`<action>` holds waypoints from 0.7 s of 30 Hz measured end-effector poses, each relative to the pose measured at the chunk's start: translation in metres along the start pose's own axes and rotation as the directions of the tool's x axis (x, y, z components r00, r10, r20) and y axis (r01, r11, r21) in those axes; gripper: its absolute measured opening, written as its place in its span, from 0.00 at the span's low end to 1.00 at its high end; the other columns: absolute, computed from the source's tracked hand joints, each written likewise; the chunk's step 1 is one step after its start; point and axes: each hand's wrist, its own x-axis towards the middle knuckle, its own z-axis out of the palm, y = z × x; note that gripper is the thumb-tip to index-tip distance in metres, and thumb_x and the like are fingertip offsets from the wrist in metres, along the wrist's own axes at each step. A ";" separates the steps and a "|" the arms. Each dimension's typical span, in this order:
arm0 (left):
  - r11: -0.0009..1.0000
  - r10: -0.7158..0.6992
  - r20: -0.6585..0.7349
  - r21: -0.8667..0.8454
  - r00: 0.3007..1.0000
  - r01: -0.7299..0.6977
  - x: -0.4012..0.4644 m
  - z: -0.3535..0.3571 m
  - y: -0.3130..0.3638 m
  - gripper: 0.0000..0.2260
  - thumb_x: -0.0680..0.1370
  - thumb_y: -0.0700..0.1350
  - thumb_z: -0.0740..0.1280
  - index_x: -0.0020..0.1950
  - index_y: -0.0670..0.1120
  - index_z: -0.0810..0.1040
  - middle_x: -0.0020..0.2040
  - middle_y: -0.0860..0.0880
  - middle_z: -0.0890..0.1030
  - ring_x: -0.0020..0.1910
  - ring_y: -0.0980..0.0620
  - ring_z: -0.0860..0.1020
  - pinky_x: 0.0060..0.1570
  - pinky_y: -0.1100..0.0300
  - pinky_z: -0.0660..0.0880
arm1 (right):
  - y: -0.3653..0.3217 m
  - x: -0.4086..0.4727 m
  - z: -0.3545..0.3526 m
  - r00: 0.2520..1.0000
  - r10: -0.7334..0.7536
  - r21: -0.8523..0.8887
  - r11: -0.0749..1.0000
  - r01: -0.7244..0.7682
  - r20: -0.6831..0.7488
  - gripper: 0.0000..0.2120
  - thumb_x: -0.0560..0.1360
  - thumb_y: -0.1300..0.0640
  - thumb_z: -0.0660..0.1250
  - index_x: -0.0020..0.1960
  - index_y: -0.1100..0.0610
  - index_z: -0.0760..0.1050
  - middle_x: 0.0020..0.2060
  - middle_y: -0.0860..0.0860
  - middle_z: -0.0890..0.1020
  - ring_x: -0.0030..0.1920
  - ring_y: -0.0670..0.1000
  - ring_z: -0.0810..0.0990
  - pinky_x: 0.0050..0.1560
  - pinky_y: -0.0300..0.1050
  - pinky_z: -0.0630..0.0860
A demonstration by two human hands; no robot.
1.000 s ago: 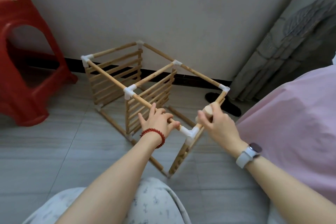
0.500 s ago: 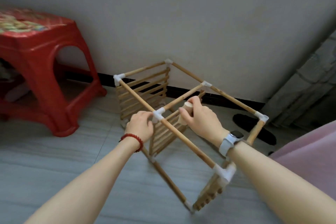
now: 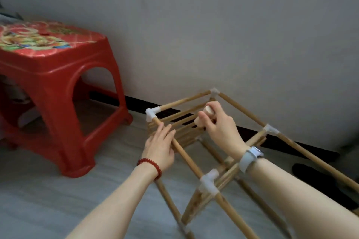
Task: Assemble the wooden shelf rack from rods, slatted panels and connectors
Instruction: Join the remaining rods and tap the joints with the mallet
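Resting flat on rod (image 3: 186, 156), left hand (image 3: 160, 148) seemingly extended.

The wooden rack (image 3: 223, 141) runs off the bottom and right edges, so its near end is unseen. The right hand (image 3: 217, 124) covers most of a pale block (image 3: 208, 110) it grips; what that block is cannot be told. Motion blur smears the left hand (image 3: 160, 145) and nearest white connector (image 3: 208, 182). The red stool (image 3: 52, 91) is cut by the left edge.
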 end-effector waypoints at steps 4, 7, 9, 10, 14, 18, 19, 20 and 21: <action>0.961 0.270 -0.198 0.108 0.942 -0.253 0.003 -0.005 -0.017 0.25 0.58 0.33 0.74 0.55 0.43 0.82 0.56 0.47 0.81 0.60 0.45 0.77 0.58 0.47 0.72 | -0.013 0.062 0.045 0.968 -0.029 -0.048 0.998 0.042 0.251 0.10 0.80 0.51 0.57 0.58 0.55 0.65 0.35 0.40 0.75 0.45 0.55 0.79 0.36 0.43 0.68; 0.957 0.289 -0.212 0.031 0.934 -0.289 0.001 -0.004 -0.023 0.22 0.60 0.34 0.72 0.53 0.45 0.83 0.55 0.49 0.82 0.60 0.46 0.77 0.58 0.47 0.70 | -0.040 0.110 0.065 0.981 -0.109 0.057 0.993 0.101 0.162 0.12 0.81 0.53 0.56 0.62 0.56 0.62 0.40 0.49 0.78 0.41 0.54 0.78 0.40 0.43 0.71; 0.956 0.280 -0.229 -0.025 0.932 -0.293 -0.001 0.000 -0.025 0.19 0.62 0.37 0.69 0.52 0.47 0.83 0.55 0.51 0.82 0.62 0.48 0.76 0.58 0.49 0.68 | -0.049 0.123 0.081 0.984 -0.171 0.166 0.973 0.160 0.052 0.12 0.81 0.54 0.56 0.62 0.56 0.63 0.37 0.43 0.75 0.36 0.46 0.75 0.37 0.33 0.68; 0.957 0.274 -0.235 -0.032 0.932 -0.290 0.000 0.000 -0.027 0.18 0.63 0.39 0.67 0.51 0.48 0.83 0.54 0.53 0.82 0.61 0.49 0.77 0.58 0.50 0.67 | -0.048 0.123 0.092 0.980 -0.170 0.171 0.974 0.151 0.100 0.11 0.81 0.55 0.56 0.62 0.57 0.62 0.38 0.44 0.76 0.36 0.46 0.76 0.36 0.33 0.67; 0.963 0.249 -0.281 -0.026 0.927 -0.267 0.005 -0.003 -0.030 0.17 0.66 0.46 0.58 0.46 0.50 0.84 0.49 0.55 0.84 0.56 0.53 0.79 0.57 0.49 0.67 | -0.030 0.112 0.116 0.872 -0.049 -0.039 0.996 0.078 0.487 0.13 0.80 0.57 0.57 0.63 0.59 0.62 0.52 0.62 0.78 0.50 0.60 0.77 0.46 0.43 0.67; 0.986 0.143 -0.373 -0.023 0.917 -0.163 0.007 -0.001 -0.018 0.14 0.71 0.49 0.59 0.39 0.50 0.84 0.42 0.56 0.84 0.52 0.55 0.81 0.58 0.54 0.63 | -0.013 0.098 0.065 0.948 -0.039 0.021 0.999 0.034 0.316 0.13 0.80 0.54 0.59 0.62 0.57 0.64 0.42 0.54 0.78 0.40 0.53 0.76 0.38 0.39 0.67; 0.992 0.112 -0.386 -0.010 0.916 -0.126 0.008 -0.001 -0.014 0.14 0.71 0.50 0.58 0.36 0.50 0.83 0.39 0.56 0.84 0.49 0.55 0.81 0.57 0.55 0.62 | -0.003 0.088 0.050 0.958 -0.016 0.002 1.000 0.016 0.288 0.13 0.80 0.52 0.59 0.62 0.56 0.64 0.40 0.51 0.78 0.39 0.50 0.76 0.36 0.38 0.67; 0.995 0.099 -0.383 0.010 0.919 -0.103 0.008 -0.001 -0.009 0.15 0.71 0.51 0.58 0.33 0.50 0.82 0.35 0.55 0.83 0.46 0.54 0.82 0.56 0.55 0.62 | 0.010 0.073 0.032 0.958 0.014 -0.055 0.998 0.002 0.285 0.14 0.80 0.50 0.58 0.63 0.54 0.64 0.40 0.48 0.77 0.39 0.49 0.77 0.36 0.37 0.68; 0.995 0.098 -0.371 0.047 0.923 -0.087 0.005 0.001 -0.004 0.16 0.71 0.51 0.58 0.30 0.49 0.81 0.32 0.55 0.82 0.41 0.53 0.81 0.55 0.55 0.62 | 0.025 0.056 0.016 0.953 0.052 -0.125 0.992 -0.015 0.297 0.15 0.80 0.49 0.58 0.64 0.52 0.64 0.41 0.48 0.77 0.41 0.49 0.77 0.38 0.38 0.68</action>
